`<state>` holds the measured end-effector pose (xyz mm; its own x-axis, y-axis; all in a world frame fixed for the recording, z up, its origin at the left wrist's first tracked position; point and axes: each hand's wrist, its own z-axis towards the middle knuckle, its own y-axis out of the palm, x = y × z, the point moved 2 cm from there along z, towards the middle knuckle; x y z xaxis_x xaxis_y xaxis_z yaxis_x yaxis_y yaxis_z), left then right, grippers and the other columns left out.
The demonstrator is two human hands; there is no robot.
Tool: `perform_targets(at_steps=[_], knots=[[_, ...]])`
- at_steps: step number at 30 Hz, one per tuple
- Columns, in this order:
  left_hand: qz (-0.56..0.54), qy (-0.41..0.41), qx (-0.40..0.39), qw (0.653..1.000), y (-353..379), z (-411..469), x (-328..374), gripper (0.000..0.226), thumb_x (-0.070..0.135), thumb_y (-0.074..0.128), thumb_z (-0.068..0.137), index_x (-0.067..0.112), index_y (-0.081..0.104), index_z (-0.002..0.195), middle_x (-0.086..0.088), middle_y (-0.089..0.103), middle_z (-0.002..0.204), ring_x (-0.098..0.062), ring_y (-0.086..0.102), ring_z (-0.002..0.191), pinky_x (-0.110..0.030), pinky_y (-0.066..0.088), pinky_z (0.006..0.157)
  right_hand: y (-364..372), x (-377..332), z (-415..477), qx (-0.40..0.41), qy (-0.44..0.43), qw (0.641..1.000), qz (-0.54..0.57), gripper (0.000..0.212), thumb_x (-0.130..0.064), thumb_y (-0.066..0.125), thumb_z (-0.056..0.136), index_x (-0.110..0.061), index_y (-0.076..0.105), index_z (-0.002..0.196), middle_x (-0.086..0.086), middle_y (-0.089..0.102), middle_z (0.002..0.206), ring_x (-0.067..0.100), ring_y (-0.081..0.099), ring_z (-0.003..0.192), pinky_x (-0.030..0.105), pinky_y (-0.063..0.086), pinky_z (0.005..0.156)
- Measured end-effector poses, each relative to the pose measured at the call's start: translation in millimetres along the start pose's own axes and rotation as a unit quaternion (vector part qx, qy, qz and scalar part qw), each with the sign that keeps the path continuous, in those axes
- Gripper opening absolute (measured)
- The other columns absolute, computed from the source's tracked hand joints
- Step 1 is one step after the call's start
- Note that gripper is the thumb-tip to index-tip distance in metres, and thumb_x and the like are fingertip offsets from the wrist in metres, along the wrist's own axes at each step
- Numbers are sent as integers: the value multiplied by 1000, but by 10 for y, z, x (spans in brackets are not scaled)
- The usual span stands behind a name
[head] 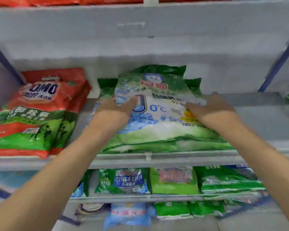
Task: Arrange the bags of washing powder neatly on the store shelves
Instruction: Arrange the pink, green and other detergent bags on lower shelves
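Store shelving in grey metal fills the view, seen from head height looking down along two bare forearms. On the middle shelf (257, 117), near its centre, lies a stack of green bags (157, 145) of washing powder. The top bag (158, 114), green and white with a blue "0°C" mark and red lettering, rests on this stack with its far end raised towards the back wall.

The left hand (115, 108) holds the bag's left side, thumb laid across the printed face and fingers wrapped over the edge. The right hand (210, 105) mirrors it on the right side, thumb on the face and fingers down past the edge. Motion blur hides the fingertips of both hands.

To the left on the same shelf, apart from the green stack, sits a pile of red and green bags (37, 110), lying flat with the label facing up. Orange bags (40, 0) show along the shelf above. Below, the lower shelf (140, 197) carries a row of green bags (128, 180) side by side, and under that a pale blue bag (128, 214) sits beside more green ones.
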<state>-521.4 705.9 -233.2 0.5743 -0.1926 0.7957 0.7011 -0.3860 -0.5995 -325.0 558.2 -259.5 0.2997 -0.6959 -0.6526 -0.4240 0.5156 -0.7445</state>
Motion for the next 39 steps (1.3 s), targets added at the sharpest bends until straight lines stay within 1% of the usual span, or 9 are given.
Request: perform_targets(at_steps=[2, 5, 9, 13, 17, 29, 34, 37, 39], knots=[[34, 4, 1, 999, 18, -189, -147, 63, 73, 59, 85, 17, 67, 112, -9, 69, 110, -30, 64, 107, -34, 46, 85, 4, 194, -305, -5, 0, 1000, 12, 63, -71, 56, 90, -17, 50, 123, 6, 57, 123, 35, 56, 125, 33, 39, 90], [64, 25, 8, 998, 95, -337, -235, 75, 79, 55, 81, 15, 56, 119, -9, 66, 110, -32, 61, 100, -38, 45, 82, 86, 333, -530, -43, -32, 995, 86, 61, -73, 54, 88, -17, 55, 111, -5, 64, 81, 23, 64, 79, 33, 45, 68], [20, 77, 46, 996, 32, -314, -242, 49, 64, 66, 85, 24, 62, 113, 3, 71, 97, -28, 65, 92, -37, 49, 77, 19, 304, -479, -2, -70, 982, 176, 37, -57, 74, 85, -23, 66, 100, -16, 62, 56, 11, 57, 62, 30, 37, 59], [-7, 121, 88, 989, 19, -235, -323, 48, 60, 70, 85, 30, 64, 122, 5, 75, 104, -25, 69, 97, -46, 56, 85, 198, 312, -439, -4, -90, 973, 214, 40, -55, 71, 89, -28, 60, 117, -17, 72, 84, 4, 66, 82, 30, 45, 69], [52, 153, 104, 981, 71, -296, -368, 57, 58, 59, 95, 38, 48, 147, -5, 67, 125, -32, 64, 109, -46, 53, 91, 222, 364, -528, 12, -87, 972, 217, 22, -52, 67, 93, -36, 56, 104, -21, 73, 79, -6, 64, 73, 17, 43, 62], [158, 119, 73, 978, 122, -398, -424, 52, 65, 35, 100, 48, 42, 148, -8, 53, 126, -40, 61, 105, -42, 41, 78, 314, 386, -700, 40, -58, 982, 174, 57, -64, 53, 96, -28, 51, 140, -14, 68, 105, 19, 61, 105, 42, 48, 93], [190, 131, -20, 973, 68, -410, -479, 44, 39, 39, 104, 45, 38, 148, -13, 36, 155, -39, 42, 125, -47, 53, 77, 193, 385, -634, -31, 10, 944, 328, 22, -41, 71, 93, -32, 63, 112, -18, 70, 87, 14, 69, 87, 28, 50, 62], [238, 124, -51, 962, 72, -407, -492, 95, 93, 18, 73, 46, 21, 155, -14, 25, 155, -40, 49, 125, -47, 51, 88, 192, 367, -632, -11, -4, 969, 246, 22, -47, 63, 97, -29, 60, 110, -13, 73, 91, 23, 70, 88, 36, 50, 72], [287, 126, -20, 949, 53, -430, -439, 110, 98, 19, 65, 40, 12, 158, -15, 18, 154, -44, 44, 133, -49, 45, 102, 158, 272, -685, 19, -34, 996, 76, 33, -51, 53, 101, -26, 53, 122, -1, 71, 105, 32, 66, 100, 40, 49, 78]])
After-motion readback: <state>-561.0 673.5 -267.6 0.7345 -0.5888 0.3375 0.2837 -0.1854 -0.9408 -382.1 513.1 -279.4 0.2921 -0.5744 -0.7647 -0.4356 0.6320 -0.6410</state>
